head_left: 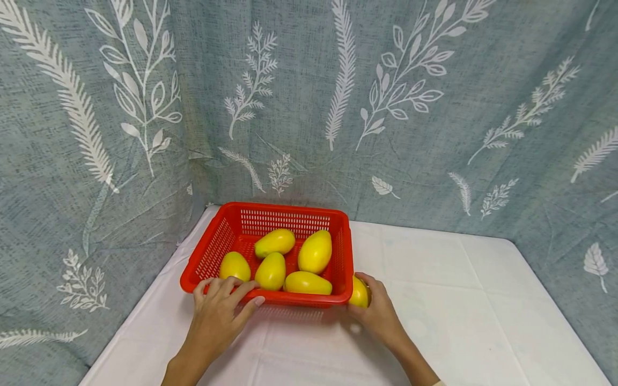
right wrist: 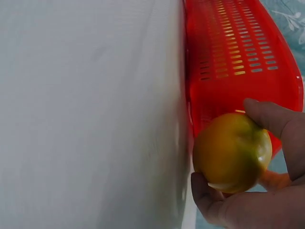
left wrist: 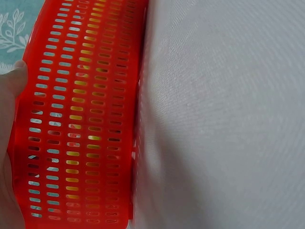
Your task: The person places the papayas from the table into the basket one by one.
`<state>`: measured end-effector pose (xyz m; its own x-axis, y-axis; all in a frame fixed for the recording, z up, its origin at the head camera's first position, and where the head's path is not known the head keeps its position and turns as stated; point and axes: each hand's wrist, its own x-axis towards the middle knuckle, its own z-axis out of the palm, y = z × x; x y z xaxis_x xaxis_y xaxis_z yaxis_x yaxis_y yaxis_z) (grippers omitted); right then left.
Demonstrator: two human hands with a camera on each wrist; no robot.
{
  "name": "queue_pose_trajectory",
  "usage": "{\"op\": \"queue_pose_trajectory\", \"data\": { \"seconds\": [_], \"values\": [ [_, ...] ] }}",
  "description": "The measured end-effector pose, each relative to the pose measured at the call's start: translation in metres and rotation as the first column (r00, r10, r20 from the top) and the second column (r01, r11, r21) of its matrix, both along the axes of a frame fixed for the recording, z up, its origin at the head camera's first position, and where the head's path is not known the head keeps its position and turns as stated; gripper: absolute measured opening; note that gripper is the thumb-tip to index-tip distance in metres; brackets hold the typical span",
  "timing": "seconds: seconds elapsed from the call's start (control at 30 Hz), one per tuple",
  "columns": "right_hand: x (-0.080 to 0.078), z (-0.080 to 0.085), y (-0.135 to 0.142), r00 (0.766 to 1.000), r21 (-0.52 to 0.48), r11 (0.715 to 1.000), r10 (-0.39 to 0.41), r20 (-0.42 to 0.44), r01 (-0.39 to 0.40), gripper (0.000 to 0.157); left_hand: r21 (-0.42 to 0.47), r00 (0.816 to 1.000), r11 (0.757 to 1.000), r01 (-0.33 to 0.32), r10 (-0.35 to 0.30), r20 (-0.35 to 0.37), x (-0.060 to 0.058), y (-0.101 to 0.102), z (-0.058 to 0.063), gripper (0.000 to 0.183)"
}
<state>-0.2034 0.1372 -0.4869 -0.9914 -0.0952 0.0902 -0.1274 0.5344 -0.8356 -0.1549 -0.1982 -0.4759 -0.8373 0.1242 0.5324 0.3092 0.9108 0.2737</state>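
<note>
A red plastic basket (head_left: 266, 297) with slotted walls stands on the white-covered table. Inside lie several yellow mangoes (head_left: 315, 252), some greenish at one end. My left hand (head_left: 217, 312) grips the basket's front rim near its left corner, fingers over the edge and thumb on the outer side. In the left wrist view, the thumb (left wrist: 16, 78) lies at the rim. Just outside the basket's front right corner, my right hand (head_left: 379, 311) holds another mango (right wrist: 232, 152) between thumb and fingers. The basket partly hides this mango in the head view.
A white cloth (head_left: 449, 300) covers the table, and its surface extends to the right of the basket. Grey-green curtains (head_left: 309, 107) with white leaf prints hang close behind the basket and along both sides.
</note>
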Motion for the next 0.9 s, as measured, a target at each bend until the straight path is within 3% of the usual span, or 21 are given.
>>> {"op": "queue_pose_trajectory", "data": {
  "seconds": [0.2, 0.53, 0.9],
  "values": [
    [0.002, 0.006, 0.008, 0.999, -0.004, 0.999, -0.032, 0.032, 0.032, 0.077, -0.001, 1.0, 1.0, -0.001, 0.001, -0.001, 0.0, 0.0, -0.001, 0.032],
    [0.005, 0.026, 0.022, 0.998, -0.04, 0.997, -0.066, 0.015, 0.067, 0.079, 0.003, 1.0, 1.0, 0.0, 0.0, 0.01, 0.001, 0.0, 0.0, 0.032],
    [0.008, 0.043, 0.033, 0.998, -0.087, 0.994, -0.061, 0.005, 0.061, 0.078, 0.009, 1.0, 1.0, -0.002, 0.002, 0.029, 0.0, 0.001, 0.002, 0.033]
  ]
}}
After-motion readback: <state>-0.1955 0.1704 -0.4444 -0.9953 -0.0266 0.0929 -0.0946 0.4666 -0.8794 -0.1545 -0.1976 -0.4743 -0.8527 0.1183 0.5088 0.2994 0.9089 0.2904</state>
